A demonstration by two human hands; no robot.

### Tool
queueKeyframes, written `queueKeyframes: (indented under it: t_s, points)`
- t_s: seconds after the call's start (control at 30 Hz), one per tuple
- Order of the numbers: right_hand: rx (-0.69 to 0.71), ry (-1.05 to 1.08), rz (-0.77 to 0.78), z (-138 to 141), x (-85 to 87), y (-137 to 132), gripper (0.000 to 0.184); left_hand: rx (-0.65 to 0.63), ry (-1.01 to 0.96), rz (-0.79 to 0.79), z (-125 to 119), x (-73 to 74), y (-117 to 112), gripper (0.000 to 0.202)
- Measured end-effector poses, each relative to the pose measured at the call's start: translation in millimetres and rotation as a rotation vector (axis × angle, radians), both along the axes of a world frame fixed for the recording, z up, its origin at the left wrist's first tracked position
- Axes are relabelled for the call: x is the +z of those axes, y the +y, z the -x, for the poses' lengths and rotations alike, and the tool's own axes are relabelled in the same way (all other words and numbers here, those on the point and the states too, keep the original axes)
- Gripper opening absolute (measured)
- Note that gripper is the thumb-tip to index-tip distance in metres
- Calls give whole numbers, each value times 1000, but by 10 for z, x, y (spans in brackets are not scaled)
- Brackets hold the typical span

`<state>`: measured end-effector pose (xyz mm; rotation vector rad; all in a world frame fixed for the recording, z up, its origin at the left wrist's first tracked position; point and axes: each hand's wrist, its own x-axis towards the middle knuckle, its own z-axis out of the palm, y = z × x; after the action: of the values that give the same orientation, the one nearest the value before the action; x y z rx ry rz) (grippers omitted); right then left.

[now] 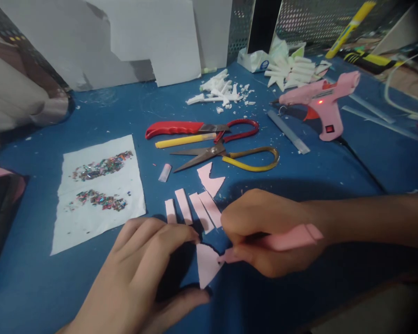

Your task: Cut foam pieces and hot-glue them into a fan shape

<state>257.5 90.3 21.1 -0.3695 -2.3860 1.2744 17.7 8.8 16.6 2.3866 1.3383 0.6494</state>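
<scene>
A small pink triangular piece [208, 264] lies flat on the blue table, its edges pinched between the index finger and thumb of my left hand [142, 273]. My right hand [268, 232] is closed around a pink marker [285, 239], whose tip touches the right corner of that piece. Just beyond my fingers are several pink strips [184, 206], their near ends partly hidden. Above them sits a notched pink scrap [212, 180]. Scissors with yellow handles [223, 155] lie farther back, beside a small pale pink cap [165, 172].
A pink glue gun [320, 102] with a lit red light stands at the right, its cord trailing toward my right arm. A red-handled cutter [181, 129] and a yellow stick [184, 140] lie mid-table. Glitter covers part of a white sheet [99, 222]. White scraps [223, 90] are piled behind.
</scene>
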Motion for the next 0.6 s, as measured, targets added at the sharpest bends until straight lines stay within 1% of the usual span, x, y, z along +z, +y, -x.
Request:
queueKeyframes:
  t_s: [0.07, 0.2, 0.33, 0.43, 0.57, 0.6]
  points:
    - [35, -1, 5, 0, 0, 3, 24, -5, 2, 6, 0, 1, 1, 47]
    - [-7, -16, 4, 8, 1, 6, 24, -7, 8, 19, 4, 2, -1, 48]
    - [31, 15, -23, 15, -11, -4, 23, -2, 5, 33, 4, 6, -4, 49]
    - [-14, -8, -39, 17, -18, -7, 22, 0, -15, 59, 4, 10, -7, 47]
    - [52, 37, -25, 17, -19, -12, 24, 6, -21, 73, 8, 3, -10, 48]
    - [48, 37, -27, 15, -19, -13, 24, 9, -21, 68, 9, 0, -11, 48]
